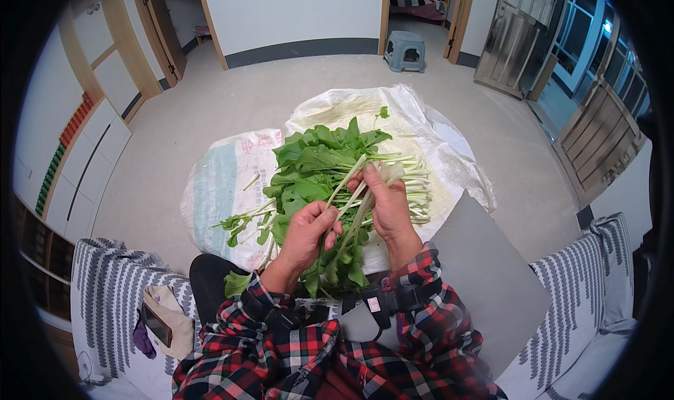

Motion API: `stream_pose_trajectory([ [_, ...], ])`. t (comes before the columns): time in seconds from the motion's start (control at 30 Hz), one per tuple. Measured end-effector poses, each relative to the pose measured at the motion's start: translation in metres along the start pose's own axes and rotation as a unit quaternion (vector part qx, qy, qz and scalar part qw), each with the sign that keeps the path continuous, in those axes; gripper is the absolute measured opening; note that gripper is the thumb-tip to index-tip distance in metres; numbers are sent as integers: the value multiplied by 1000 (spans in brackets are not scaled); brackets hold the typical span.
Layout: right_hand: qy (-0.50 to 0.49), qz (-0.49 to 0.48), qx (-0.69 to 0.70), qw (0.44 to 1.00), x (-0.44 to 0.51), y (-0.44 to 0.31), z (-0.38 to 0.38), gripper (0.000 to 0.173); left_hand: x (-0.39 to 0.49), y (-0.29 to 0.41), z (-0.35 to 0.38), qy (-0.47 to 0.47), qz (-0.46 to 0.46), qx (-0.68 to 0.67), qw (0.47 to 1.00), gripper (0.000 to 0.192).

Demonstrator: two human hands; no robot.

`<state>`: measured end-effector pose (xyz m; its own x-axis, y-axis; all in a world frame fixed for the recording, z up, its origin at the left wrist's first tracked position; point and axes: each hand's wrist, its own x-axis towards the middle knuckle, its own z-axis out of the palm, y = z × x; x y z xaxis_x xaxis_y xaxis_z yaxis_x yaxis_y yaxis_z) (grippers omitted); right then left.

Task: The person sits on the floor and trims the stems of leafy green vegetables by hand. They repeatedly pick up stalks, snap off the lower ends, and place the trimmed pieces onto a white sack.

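Note:
Between thumb and fingers, my left hand (311,230) pinches a pale green stalk (345,183) of a leafy vegetable. My right hand (387,206) grips a small bunch of leafy greens (392,172) by its whitish stem ends, and the leaves hang down toward my lap. Behind both hands lies a pile of leafy greens (310,155), leaves to the left and trimmed-looking pale stems (418,184) to the right. The pile rests on white woven sacks (342,105). Several loose stalks and small leaves (245,222) lie on the left part of the sacks.
A grey cushion or board (487,273) sits by my right arm. On the patterned sofa cover (116,295) at left lie a phone (158,323) and a beige cloth (179,326). A plastic stool (405,51) stands near a far doorway; a metal door (600,142) is at right.

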<state>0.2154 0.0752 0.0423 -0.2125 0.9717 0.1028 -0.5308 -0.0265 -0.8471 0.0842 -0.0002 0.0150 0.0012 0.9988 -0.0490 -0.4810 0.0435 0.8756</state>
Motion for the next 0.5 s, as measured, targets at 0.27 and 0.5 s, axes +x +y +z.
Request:
stream_pose_trajectory([
  [0.27,-11,2,30,999,2,-3,-6,23,0,2,-5,-4,-29,11,1000,15],
  [0.5,68,-47,35,996,8,-7,-15,25,-2,11,-25,-49,-37,59,996,13],
])
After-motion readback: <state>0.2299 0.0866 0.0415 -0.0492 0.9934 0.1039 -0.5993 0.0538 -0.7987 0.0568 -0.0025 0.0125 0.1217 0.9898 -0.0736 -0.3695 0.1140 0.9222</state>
